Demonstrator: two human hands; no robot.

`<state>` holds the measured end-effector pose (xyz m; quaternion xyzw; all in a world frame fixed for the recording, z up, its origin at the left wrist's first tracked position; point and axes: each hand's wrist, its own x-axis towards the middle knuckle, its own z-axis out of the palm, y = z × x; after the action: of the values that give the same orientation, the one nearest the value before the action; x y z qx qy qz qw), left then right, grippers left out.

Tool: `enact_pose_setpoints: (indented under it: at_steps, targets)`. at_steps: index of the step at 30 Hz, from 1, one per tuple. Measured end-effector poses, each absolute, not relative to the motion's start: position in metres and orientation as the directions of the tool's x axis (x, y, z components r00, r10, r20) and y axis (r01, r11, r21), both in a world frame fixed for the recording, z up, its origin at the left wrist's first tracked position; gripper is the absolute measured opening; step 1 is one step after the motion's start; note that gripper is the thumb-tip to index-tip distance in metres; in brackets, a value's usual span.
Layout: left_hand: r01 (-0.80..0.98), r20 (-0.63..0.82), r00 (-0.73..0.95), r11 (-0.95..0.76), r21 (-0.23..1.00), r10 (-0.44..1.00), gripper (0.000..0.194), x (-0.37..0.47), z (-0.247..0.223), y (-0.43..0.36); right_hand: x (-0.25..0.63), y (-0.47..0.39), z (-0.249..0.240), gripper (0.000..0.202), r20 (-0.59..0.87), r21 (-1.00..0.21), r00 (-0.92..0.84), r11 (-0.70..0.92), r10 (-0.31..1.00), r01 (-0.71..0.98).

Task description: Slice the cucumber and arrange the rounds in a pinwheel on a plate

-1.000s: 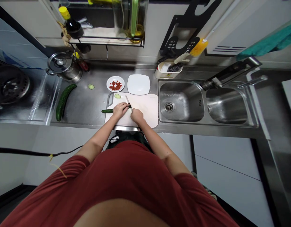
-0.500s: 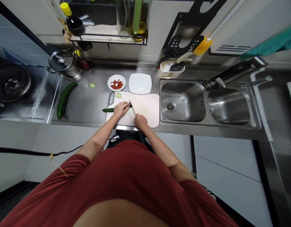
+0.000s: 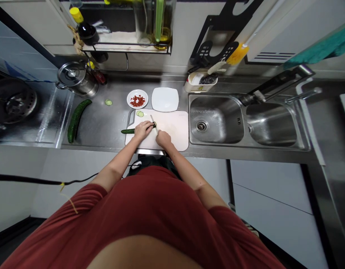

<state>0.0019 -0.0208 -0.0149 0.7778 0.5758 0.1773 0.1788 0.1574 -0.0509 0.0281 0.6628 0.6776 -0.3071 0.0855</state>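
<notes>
A dark green cucumber lies across the left part of the white cutting board. My left hand is wrapped over it, close to its right end. My right hand grips a knife, whose blade crosses the cucumber's right end just beside my left fingers. A pale slice edge shows at the blade. Thin cucumber slices rest near the board's upper left corner. Behind the board stand a plate of chopped red pieces and a square white plate.
On the steel counter at the left are a whole cucumber, small slices and a lidded pot. A double sink adjoins the board's right side. A rack with bottles hangs above.
My right hand and the knife have shifted slightly left and up, and the blade is now at the cucumber's end with a pale slice edge showing. My left hand keeps its hold.
</notes>
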Motion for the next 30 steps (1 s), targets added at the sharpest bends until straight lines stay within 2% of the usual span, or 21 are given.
enact_pose_setpoints:
  at_steps: [12,30]
  targets:
    - [0.831,0.068,0.272,-0.27,0.487,0.96,0.032,0.002,-0.014,-0.021,0.168,-0.075,0.025,0.03,-0.542,-0.29,-0.097,-0.078,0.835,0.954]
    - [0.832,0.049,0.274,-0.262,0.489,0.961,0.032,0.003,-0.01,-0.022,0.16,-0.057,0.029,0.03,-0.541,-0.296,-0.096,-0.082,0.836,0.952]
